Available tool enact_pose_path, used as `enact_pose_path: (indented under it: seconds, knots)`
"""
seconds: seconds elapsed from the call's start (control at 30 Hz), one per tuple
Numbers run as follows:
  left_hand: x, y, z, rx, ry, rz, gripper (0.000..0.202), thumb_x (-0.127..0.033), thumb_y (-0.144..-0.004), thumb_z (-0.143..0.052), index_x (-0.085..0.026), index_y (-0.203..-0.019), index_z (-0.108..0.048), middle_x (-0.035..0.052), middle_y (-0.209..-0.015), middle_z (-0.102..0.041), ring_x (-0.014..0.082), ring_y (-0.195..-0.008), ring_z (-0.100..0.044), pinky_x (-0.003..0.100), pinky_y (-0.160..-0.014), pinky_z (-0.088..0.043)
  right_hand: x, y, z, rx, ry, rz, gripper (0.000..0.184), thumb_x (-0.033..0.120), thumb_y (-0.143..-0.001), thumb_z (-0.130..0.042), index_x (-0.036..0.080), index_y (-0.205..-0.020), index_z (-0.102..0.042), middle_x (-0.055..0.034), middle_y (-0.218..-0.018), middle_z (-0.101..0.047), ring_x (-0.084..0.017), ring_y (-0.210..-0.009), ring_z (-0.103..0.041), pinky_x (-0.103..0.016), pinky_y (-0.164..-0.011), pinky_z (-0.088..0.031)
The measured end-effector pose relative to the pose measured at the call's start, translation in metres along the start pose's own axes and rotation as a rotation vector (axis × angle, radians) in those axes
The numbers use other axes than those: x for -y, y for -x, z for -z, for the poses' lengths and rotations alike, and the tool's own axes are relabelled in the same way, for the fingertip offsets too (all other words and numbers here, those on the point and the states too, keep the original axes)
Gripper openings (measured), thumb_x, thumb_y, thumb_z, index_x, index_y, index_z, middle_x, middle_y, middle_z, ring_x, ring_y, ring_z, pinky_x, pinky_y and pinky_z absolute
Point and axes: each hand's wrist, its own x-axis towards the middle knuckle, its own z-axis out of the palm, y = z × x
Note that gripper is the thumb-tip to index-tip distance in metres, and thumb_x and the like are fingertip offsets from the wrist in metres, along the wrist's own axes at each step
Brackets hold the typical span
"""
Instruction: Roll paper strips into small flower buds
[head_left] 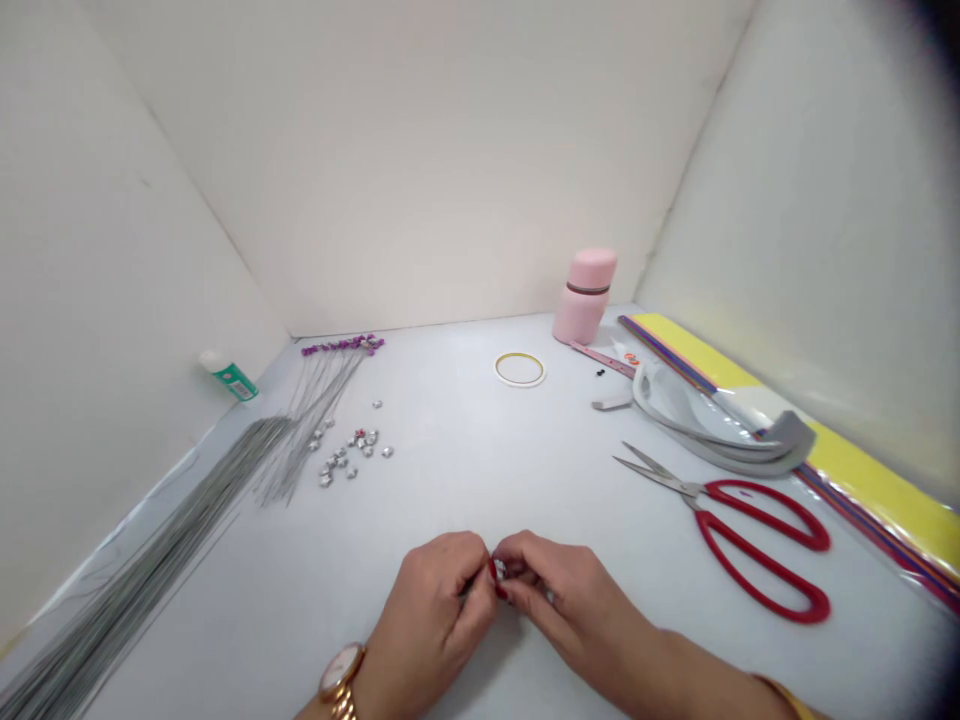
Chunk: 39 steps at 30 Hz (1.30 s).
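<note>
A small silver star, mostly hidden by fingertips, is pinched low in the middle of the view. My left hand is closed, thumb and forefinger meeting at the star. From the other side my right hand grips it between thumb and forefinger. The two hands touch at their fingertips, just above the white table. Loose silver stars lie scattered to the upper left of my hands. To the right rest red-handled scissors, their blades parted.
Grey wires run along the left side, with purple-tipped stems behind them. A green-and-white tube is at the left wall. Farther back are a tape ring and pink flask. Grey strips overlap coloured sheets at right.
</note>
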Motion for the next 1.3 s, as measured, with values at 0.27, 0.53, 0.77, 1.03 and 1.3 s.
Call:
enact_pose_path:
  seconds: [0.27,0.53,0.77,1.03,1.3]
  knots:
    - [-0.007,0.002,-0.013,-0.040,0.535,0.203,0.028,-0.031,-0.089,-0.032,-0.020,-0.064,-0.037,-0.0045,-0.057,-0.037,0.0111,-0.053,-0.034,0.021,-0.052,-0.029,0.001,0.001,-0.002,-0.023,-0.289,-0.092,0.012,0.024,-0.087,-0.041,0.018,-0.087,-0.051,-0.0005,-0.065,-0.059,-0.013,-0.060,-0.057,-0.023,-0.059,-0.045]
    - [-0.005,-0.001,-0.002,-0.112,0.587,0.266,0.030,-0.036,-0.089,-0.033,-0.019,-0.065,-0.041,-0.0046,-0.056,-0.038,0.0119,-0.053,-0.037,0.022,-0.053,-0.031,-0.001,0.001,0.002,-0.083,-0.143,-0.057,0.012,0.028,-0.086,-0.044,0.019,-0.088,-0.053,-0.0004,-0.064,-0.060,-0.013,-0.059,-0.057,-0.024,-0.059,-0.044]
    - [0.000,0.000,-0.006,-0.078,0.129,0.030,0.024,-0.021,-0.087,-0.036,-0.019,-0.064,-0.042,-0.0017,-0.062,-0.045,0.0134,-0.057,-0.041,0.023,-0.055,-0.031,-0.004,0.001,-0.001,-0.041,0.077,-0.004,0.018,0.029,-0.088,-0.040,0.019,-0.087,-0.055,-0.0030,-0.072,-0.062,-0.015,-0.063,-0.057,-0.025,-0.060,-0.042]
    - [-0.007,0.001,-0.015,-0.179,0.341,0.148,0.027,-0.029,-0.089,-0.034,-0.021,-0.063,-0.036,-0.0038,-0.059,-0.037,0.0129,-0.055,-0.036,0.024,-0.053,-0.029,-0.003,0.002,-0.003,-0.117,0.248,0.119,0.022,0.029,-0.090,-0.037,0.017,-0.085,-0.054,-0.0044,-0.069,-0.062,-0.015,-0.058,-0.056,-0.024,-0.056,-0.041]
    - [-0.009,-0.004,-0.020,0.003,1.159,0.430,0.029,-0.041,-0.084,-0.045,-0.019,-0.066,-0.037,-0.0069,-0.056,-0.034,0.0075,-0.046,-0.023,0.019,-0.044,-0.023,-0.002,0.001,0.000,-0.100,0.036,0.135,0.017,0.025,-0.088,-0.040,0.019,-0.087,-0.055,-0.0041,-0.075,-0.065,-0.015,-0.066,-0.060,-0.024,-0.062,-0.043]
